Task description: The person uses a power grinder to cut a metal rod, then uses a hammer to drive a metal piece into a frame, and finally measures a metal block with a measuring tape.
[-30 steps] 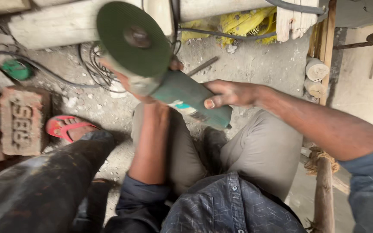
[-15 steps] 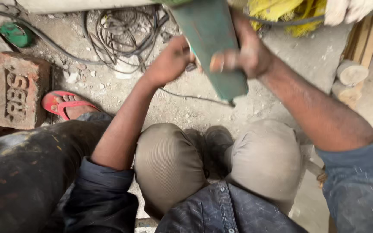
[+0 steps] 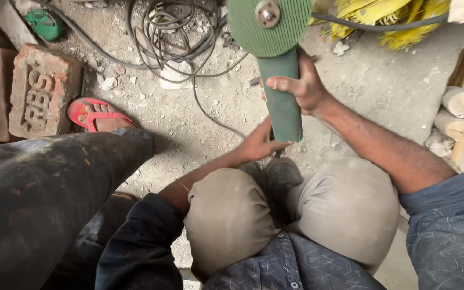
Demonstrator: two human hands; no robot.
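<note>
A: What is the right hand [image 3: 303, 88] doing?

B: It is wrapped around the green body of an angle grinder [image 3: 281, 96], thumb across the front, fingers curled behind. The tool stands nearly upright in view, with its round disc [image 3: 269, 24] at the top edge of the picture, ribbed green with a metal nut in the centre.

A: And the left hand [image 3: 258, 145]?

B: It is at the lower end of the grinder's body, fingers spread flat against it rather than clenched. Whether it truly grips I cannot tell; it touches the tool's base, just above the person's knees [image 3: 226, 215].

A: What are the knees clad in?

B: Dusty grey-brown cloth, rounded and smooth. The sleeves are dark blue denim with pale scuffs.

A: The floor?

B: Rough concrete floor [image 3: 382, 91], pale grey, strewn with grit and small chips. A tangle of thin dark cable [image 3: 173, 32] lies coiled on it, left of the disc.

A: Anything at the left?

B: Two red bricks [image 3: 41, 91] with stamped faces, worn at the edges. Beside them a foot in a red sandal [image 3: 95, 115], belonging to another person whose dark, paint-flecked trouser leg [image 3: 44, 188] fills the lower left.

A: And the right side?

B: Short round wooden logs [image 3: 460, 102], pale at the cut ends, stacked against planks. Above, yellow bristly material [image 3: 398, 16] with a black cable across it.
</note>
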